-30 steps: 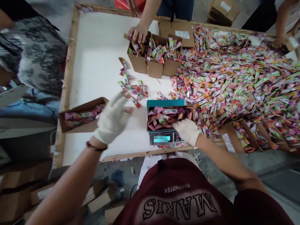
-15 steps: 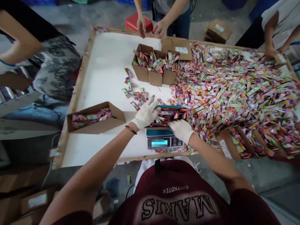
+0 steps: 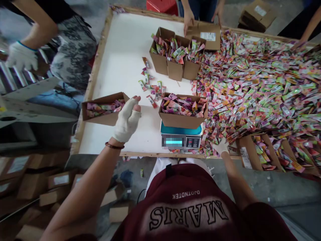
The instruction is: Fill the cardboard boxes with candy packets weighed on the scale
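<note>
My left hand (image 3: 127,120), in a white glove with bare fingertips, is raised over the table with its fingers stretched out and nothing in it. It is nearest to a carton (image 3: 101,118) part-filled with candy sachets. Another carton (image 3: 182,119), full of sachets (image 3: 180,106), rests on a digital scale (image 3: 199,141); neither hand touches it. To the right of the scale, my gloved right hand (image 3: 221,146) is down among loose sachets by the table's front edge. Its fingers are blurred and partly hidden.
A large heap of sachets (image 3: 263,97) covers the table's right side. Filled cartons (image 3: 175,69) stand at the back, more cartons (image 3: 247,152) at front right. A wooden rim (image 3: 96,73) edges the table. Co-workers' hands (image 3: 188,21) are across the table, another's gloved hand (image 3: 22,57) at left.
Both my hands have left the carton on the scale: the left moved left, the right moved right to the loose sachets. The co-worker opposite now has hands at the carton flap.
</note>
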The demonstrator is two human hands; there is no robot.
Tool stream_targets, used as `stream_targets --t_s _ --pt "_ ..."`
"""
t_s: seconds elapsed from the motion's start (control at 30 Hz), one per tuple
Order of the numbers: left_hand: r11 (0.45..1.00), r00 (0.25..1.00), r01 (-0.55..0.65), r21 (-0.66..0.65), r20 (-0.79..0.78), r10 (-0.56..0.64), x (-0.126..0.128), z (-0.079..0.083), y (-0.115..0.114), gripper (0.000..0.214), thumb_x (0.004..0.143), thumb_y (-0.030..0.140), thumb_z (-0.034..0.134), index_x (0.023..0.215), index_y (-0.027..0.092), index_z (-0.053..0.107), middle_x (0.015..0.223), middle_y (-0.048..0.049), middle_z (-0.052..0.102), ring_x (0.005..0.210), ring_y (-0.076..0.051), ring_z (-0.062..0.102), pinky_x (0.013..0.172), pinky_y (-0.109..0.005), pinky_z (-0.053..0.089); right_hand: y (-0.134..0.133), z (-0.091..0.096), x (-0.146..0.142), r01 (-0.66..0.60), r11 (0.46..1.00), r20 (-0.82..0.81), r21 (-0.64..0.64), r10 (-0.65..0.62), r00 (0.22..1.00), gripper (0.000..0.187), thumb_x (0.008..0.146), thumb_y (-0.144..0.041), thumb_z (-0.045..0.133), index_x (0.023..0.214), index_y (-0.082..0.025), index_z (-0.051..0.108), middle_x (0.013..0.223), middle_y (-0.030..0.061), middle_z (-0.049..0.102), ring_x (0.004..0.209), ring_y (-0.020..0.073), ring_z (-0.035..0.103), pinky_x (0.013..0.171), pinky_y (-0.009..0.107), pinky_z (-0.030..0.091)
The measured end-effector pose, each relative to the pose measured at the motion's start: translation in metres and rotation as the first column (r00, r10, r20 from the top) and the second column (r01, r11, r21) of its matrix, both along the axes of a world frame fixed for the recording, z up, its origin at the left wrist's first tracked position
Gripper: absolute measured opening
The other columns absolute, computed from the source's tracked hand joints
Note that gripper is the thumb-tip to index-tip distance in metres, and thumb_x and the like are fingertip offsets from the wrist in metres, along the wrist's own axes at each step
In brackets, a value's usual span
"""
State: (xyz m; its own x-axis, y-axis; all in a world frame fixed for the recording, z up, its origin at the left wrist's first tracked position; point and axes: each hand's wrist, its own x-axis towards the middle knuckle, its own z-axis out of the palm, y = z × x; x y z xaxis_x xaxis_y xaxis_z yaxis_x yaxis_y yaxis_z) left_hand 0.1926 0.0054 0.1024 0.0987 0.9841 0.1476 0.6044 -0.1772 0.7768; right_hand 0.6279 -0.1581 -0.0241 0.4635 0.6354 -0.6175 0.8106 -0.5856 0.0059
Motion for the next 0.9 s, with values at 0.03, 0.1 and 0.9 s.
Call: stream_targets --t_s 0.03,0.1,0.9 --pt "1.0 1.0 -0.005 0.009 0.009 0.005 0.0 0.001 0.0 0.059 0.107 0.056 0.039 0.142 0.013 0.057 0.15 -0.014 0.059 0.142 -0.027 0.054 0.126 -0.05 0.038 -0.003 -0.008 -0.002 -0.003 1.0 0.006 -0.022 0.003 1.0 0.072 0.094 -0.038 0.059 0.158 -0.011 0.037 0.143 0.029 0.053 0.126 0.0352 0.06 0.1 0.043 0.048" --pt "1.0 1.0 -0.003 0.021 0.019 0.002 0.004 0.005 0.001 0.059 0.107 0.056 0.04 0.142 0.012 0.058 0.149 -0.014 0.061 0.141 -0.027 0.055 0.126 -0.05 0.038 0.0 -0.017 -0.001 -0.008 0.997 0.031 -0.079 0.01 0.999 0.059 0.097 -0.026 0.052 0.152 -0.006 0.044 0.139 0.0294 0.057 0.127 0.0338 0.061 0.101 0.04 0.047" --pt "0.949 0.847 0.316 0.0 -0.45 -0.282 0.106 -0.029 -0.024 0.069 0.101 0.036 0.046 0.164 0.012 0.03 0.167 -0.0213 0.037 0.159 -0.036 0.027 0.128 -0.061 0.024 0.184 0.147 -0.144 -0.766 0.598 -0.009 0.237 0.79 0.613 0.045 0.096 -0.036 0.062 0.137 -0.018 0.062 0.119 0.0179 0.075 0.101 0.0305 0.074 0.085 0.039 0.057"
